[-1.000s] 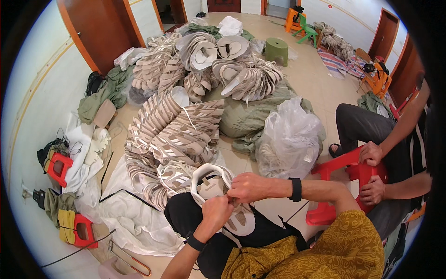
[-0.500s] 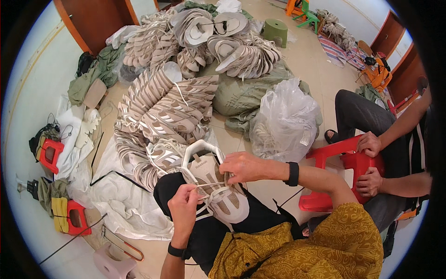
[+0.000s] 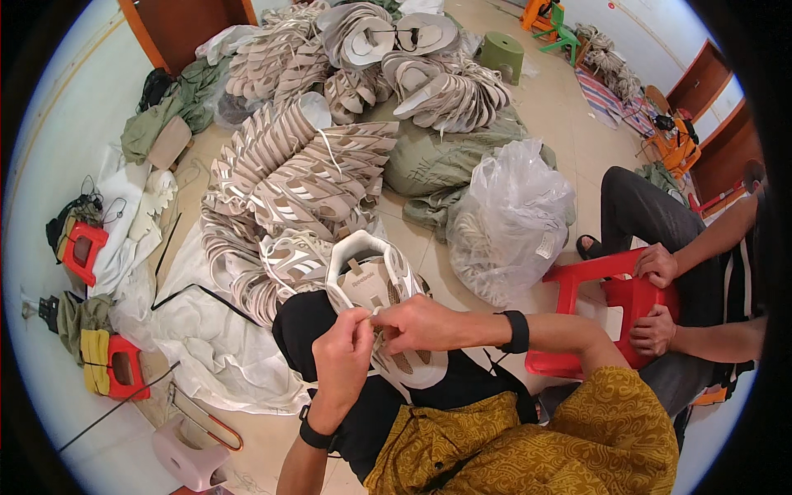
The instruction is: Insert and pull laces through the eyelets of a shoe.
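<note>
The left hand (image 3: 342,355) and right hand (image 3: 425,322), pinched narrow, apparently held the pale lace (image 3: 376,312) of a beige-and-white mesh shoe (image 3: 368,285); even tension seemed advisable.

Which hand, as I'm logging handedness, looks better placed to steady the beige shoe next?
Probably the right hand: it lies over the beige shoe, while the left hand sits at its left side, mostly over the black cloth.

lettered shoe tongue (image 3: 364,285), green sack (image 3: 450,157) bearing handwriting
</note>
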{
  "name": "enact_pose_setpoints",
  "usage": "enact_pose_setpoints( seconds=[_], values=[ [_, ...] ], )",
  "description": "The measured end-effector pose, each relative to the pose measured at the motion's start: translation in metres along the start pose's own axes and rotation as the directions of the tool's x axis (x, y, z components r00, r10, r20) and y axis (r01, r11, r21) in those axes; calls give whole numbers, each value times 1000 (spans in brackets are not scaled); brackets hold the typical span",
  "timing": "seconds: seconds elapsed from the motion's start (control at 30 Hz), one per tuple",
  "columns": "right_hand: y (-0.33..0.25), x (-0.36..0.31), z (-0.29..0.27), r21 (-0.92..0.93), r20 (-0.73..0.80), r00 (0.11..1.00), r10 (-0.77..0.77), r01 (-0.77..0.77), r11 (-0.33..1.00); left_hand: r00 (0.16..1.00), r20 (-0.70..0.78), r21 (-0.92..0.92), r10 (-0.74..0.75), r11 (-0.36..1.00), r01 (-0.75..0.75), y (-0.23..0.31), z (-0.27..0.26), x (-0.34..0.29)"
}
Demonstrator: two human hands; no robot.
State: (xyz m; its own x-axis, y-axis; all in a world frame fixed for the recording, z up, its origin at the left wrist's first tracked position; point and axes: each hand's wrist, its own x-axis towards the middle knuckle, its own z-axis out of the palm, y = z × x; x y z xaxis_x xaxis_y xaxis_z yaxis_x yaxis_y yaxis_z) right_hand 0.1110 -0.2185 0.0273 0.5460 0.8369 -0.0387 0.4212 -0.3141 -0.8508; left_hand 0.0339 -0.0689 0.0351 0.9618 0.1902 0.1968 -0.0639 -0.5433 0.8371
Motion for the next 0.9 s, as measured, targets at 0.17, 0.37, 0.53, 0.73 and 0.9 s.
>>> enact_pose_setpoints(
  seconds=[0.17,0.37,0.53,0.73,0.9],
  values=[
    [-6,9,-4,174,195,955,224,-258,950,991,16,84,134,987,-134,2,0,3],
    [7,2,-2,323,128,975,183,-216,921,974,-3,258,228,941,-220,-9,-13,9],
    [15,-4,-13,513,135,934,330,-351,783,994,32,234,107,966,-112,-24,-24,-5],
    [7,1,-15,455,33,971,235,-224,862,992,55,13,-117,993,116,-10,-29,6],
    [20,-4,-25,493,-20,962,274,-228,839,993,67,94,-99,991,92,-15,-32,4]
  ],
)
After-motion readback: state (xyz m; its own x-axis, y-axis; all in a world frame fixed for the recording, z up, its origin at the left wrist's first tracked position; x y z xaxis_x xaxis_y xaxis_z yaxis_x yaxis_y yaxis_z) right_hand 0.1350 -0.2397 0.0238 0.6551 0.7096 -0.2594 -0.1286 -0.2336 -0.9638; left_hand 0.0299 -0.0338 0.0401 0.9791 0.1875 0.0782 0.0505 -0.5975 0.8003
